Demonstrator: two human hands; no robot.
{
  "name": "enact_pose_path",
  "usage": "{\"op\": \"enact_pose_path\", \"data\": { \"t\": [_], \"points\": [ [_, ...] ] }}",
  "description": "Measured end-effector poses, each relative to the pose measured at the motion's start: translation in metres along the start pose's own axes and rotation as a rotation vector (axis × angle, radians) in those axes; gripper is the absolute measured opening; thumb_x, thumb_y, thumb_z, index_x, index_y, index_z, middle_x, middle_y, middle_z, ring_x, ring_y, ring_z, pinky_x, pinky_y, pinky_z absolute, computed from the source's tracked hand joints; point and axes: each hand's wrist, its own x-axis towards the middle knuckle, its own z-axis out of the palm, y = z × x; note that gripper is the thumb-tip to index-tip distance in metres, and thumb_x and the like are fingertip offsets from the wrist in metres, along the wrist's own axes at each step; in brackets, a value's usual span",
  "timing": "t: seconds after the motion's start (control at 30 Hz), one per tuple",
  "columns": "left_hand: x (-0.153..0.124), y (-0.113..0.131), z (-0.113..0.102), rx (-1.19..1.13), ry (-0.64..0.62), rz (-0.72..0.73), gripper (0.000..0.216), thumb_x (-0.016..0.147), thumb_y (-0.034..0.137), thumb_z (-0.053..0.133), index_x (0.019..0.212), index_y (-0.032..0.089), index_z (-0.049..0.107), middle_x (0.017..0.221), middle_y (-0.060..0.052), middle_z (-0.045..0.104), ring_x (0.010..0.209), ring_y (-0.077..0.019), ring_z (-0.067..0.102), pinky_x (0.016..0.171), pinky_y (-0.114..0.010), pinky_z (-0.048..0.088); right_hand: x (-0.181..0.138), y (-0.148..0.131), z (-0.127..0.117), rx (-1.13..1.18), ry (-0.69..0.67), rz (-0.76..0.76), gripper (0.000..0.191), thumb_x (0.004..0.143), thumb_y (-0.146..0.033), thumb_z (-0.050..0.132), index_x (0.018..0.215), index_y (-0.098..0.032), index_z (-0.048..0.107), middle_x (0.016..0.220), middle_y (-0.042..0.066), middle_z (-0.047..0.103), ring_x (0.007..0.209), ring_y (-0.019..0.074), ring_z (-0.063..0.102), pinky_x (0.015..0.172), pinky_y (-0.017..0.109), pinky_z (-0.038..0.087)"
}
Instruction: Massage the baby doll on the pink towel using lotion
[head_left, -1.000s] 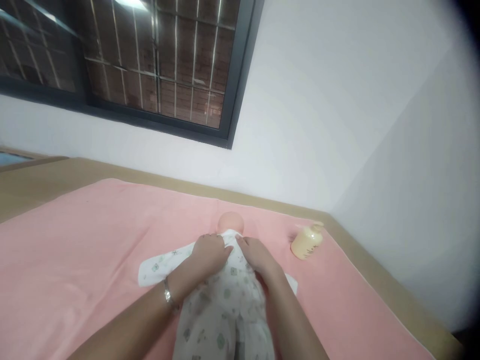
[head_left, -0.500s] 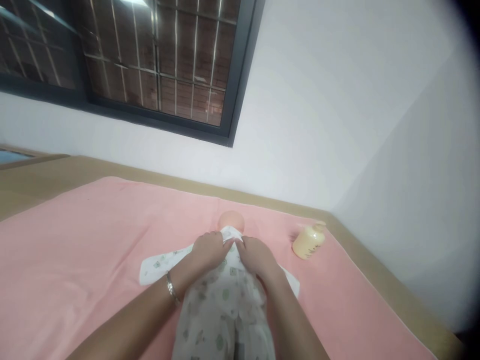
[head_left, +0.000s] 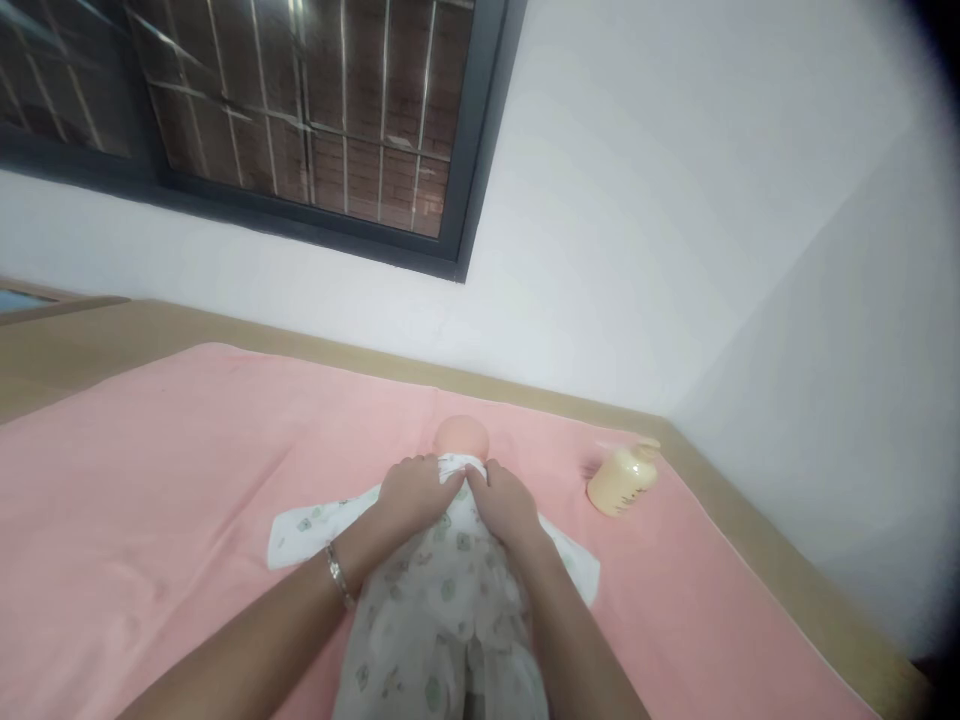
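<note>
A baby doll [head_left: 463, 437] lies on its back on a pink sheet [head_left: 165, 470], dressed in a white printed romper [head_left: 442, 610]. Only the top of its head shows past my hands. My left hand [head_left: 411, 492], with a bracelet at the wrist, grips the romper's collar on the left side of the neck. My right hand [head_left: 507, 501] pinches the collar on the right side. Both hands meet just below the doll's chin, fingers curled into the cloth. The romper's sleeves spread out flat to either side.
A pale yellow pump bottle [head_left: 621, 481] lies on its side on the sheet, to the right of the doll. A tan border [head_left: 787, 590] edges the bed against white walls. A dark-framed barred window [head_left: 300, 130] sits above left.
Both hands have slid up the doll's chest toward the neck and closed together on the collar. The view has tilted slightly.
</note>
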Motion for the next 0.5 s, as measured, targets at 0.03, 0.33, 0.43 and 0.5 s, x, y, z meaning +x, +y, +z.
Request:
{"op": "enact_pose_path", "data": {
  "t": [0.03, 0.33, 0.43, 0.5],
  "points": [
    [0.001, -0.001, 0.0, -0.039, -0.011, -0.012, 0.056, 0.086, 0.066, 0.026, 0.091, 0.023, 0.063, 0.091, -0.006, 0.069, 0.083, -0.0238, 0.063, 0.071, -0.034, 0.045, 0.001, 0.001, 0.001, 0.01, -0.001, 0.008, 0.059, 0.095, -0.059, 0.017, 0.111, -0.016, 0.056, 0.104, 0.013, 0.065, 0.095, 0.0257, 0.061, 0.074, 0.033, 0.042],
    [0.008, -0.01, 0.001, -0.096, 0.009, -0.047, 0.055, 0.083, 0.066, 0.031, 0.1, 0.023, 0.059, 0.098, -0.004, 0.068, 0.087, -0.0235, 0.063, 0.073, -0.033, 0.046, 0.005, 0.003, 0.005, 0.011, 0.061, 0.038, 0.054, 0.094, -0.058, 0.022, 0.108, -0.019, 0.057, 0.1, 0.012, 0.066, 0.093, 0.025, 0.061, 0.074, 0.032, 0.04],
    [0.01, -0.013, 0.003, -0.096, 0.004, -0.042, 0.055, 0.084, 0.066, 0.03, 0.102, 0.023, 0.059, 0.101, -0.004, 0.068, 0.089, -0.0236, 0.063, 0.073, -0.033, 0.046, 0.006, 0.006, 0.007, 0.037, 0.079, 0.028, 0.053, 0.094, -0.059, 0.024, 0.106, -0.019, 0.057, 0.098, 0.011, 0.067, 0.09, 0.0238, 0.061, 0.071, 0.03, 0.04],
    [0.01, -0.015, 0.004, -0.092, 0.002, -0.046, 0.056, 0.084, 0.066, 0.03, 0.104, 0.023, 0.059, 0.102, -0.005, 0.068, 0.09, -0.0243, 0.063, 0.074, -0.034, 0.046, 0.006, 0.007, 0.008, 0.054, 0.088, 0.026, 0.053, 0.093, -0.059, 0.024, 0.107, -0.02, 0.057, 0.097, 0.01, 0.067, 0.09, 0.0235, 0.061, 0.07, 0.03, 0.04]
  ]
}}
